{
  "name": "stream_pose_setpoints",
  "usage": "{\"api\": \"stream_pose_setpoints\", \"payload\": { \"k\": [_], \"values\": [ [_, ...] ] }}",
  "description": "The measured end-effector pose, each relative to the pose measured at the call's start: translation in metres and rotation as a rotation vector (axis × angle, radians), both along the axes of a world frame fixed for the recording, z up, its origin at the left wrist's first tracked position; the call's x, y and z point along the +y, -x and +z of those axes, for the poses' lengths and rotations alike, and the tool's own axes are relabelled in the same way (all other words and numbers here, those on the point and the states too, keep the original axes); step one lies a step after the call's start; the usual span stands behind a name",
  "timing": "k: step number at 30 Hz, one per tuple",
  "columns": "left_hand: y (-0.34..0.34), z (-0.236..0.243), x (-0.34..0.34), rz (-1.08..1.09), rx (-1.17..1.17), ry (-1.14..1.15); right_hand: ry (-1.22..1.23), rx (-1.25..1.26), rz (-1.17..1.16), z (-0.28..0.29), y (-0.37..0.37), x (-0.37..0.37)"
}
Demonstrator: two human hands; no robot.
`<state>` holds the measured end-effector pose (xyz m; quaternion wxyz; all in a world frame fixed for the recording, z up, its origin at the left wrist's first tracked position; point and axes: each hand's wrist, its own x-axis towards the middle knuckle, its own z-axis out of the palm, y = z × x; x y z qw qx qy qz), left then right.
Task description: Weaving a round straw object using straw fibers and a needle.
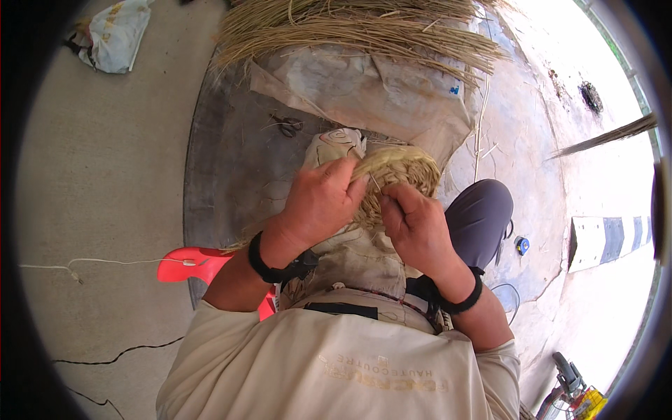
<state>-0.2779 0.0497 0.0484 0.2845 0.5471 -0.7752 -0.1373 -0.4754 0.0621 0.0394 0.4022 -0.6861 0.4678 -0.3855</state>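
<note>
A woven straw piece (409, 171) with a thick, pale braided rim lies over my lap, in front of my chest. My left hand (322, 203) is closed on the left end of that rim, thumb and fingers pinched together. Close by on the right, my right hand (418, 227) has its fingers curled in a pinch at the near side of the weave. A thin, pale strand or needle (376, 184) shows between the two hands; which of these it is I cannot tell. My fingers hide part of the weave. A stained cloth (364, 255) covers my lap beneath it.
Long dry straw stalks (357, 31) lie across a dirty sheet (378, 84) at the far side. Black scissors (287, 126) rest on the dark mat (227, 168). A red plastic seat (183, 266) is at my left, a blue tape measure (522, 245) right of my knee.
</note>
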Motion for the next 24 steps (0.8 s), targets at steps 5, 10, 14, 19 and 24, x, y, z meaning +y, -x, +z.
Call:
{"api": "stream_pose_setpoints", "payload": {
  "k": [5,10,14,19,24],
  "values": [
    [0.003,-0.007,-0.001,-0.052,-0.034,-0.008,-0.102,-0.023,0.018,-0.009,0.004,-0.005],
    [-0.007,-0.008,-0.008,-0.019,-0.056,-0.002,-0.355,-0.086,0.108,-0.009,0.009,0.003],
    [-0.004,-0.007,-0.007,-0.215,-0.125,0.057,0.107,0.186,0.029,0.016,0.009,0.001],
    [-0.001,-0.003,-0.009,-0.334,-0.221,0.156,0.377,0.387,-0.105,0.035,0.026,-0.016],
    [0.011,-0.005,-0.009,-0.458,-0.296,0.301,0.161,0.435,0.089,0.021,0.026,-0.045]
  ]
}}
